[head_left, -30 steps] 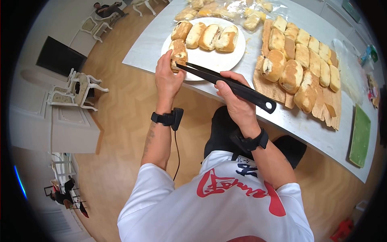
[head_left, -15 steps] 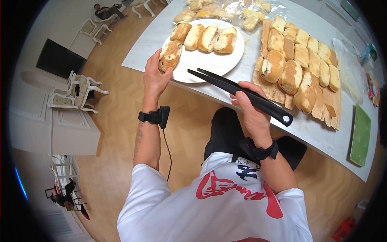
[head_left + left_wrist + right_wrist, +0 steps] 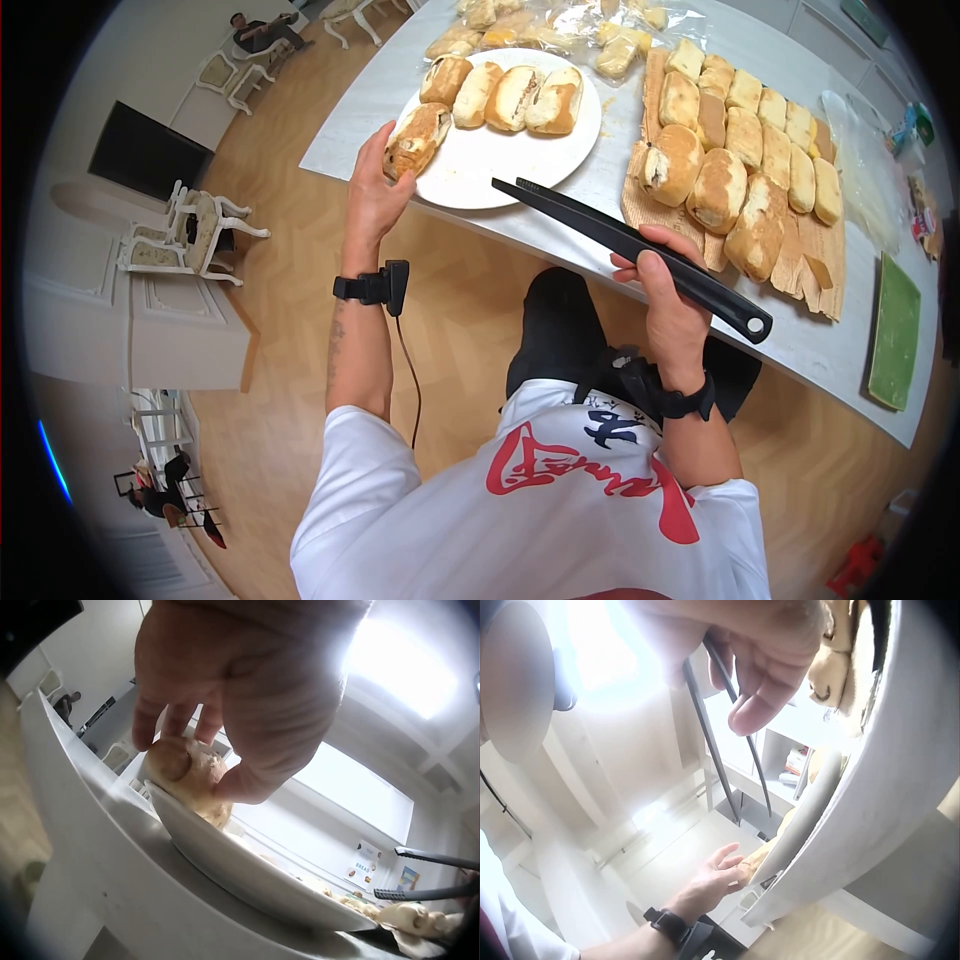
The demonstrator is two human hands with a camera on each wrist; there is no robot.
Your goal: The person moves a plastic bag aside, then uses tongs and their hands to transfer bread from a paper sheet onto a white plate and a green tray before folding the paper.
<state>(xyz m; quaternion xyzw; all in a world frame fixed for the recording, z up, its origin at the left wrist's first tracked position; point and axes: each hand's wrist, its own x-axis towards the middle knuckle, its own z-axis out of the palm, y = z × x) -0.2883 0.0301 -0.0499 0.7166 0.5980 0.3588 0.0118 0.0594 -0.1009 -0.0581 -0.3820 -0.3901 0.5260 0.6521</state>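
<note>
The left hand [image 3: 378,195] grips a browned oblong bread roll [image 3: 416,142] on a round white plate [image 3: 505,170]; the right hand [image 3: 676,318] grips black tongs [image 3: 590,228], their holed end [image 3: 752,322] visible only in the head view.

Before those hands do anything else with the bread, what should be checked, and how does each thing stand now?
1. Left hand has the roll between fingers and thumb: ok.
2. Right hand holds the tongs: ok.
3. Tongs' tips apart and off the bread: ok.
4. Roll well inside the rim of the plate: not ok, it lies at the edge.
5. Bare space on the plate beside the roll: ok.
6. Roll's underside intact: cannot tell, it is hidden.
</note>
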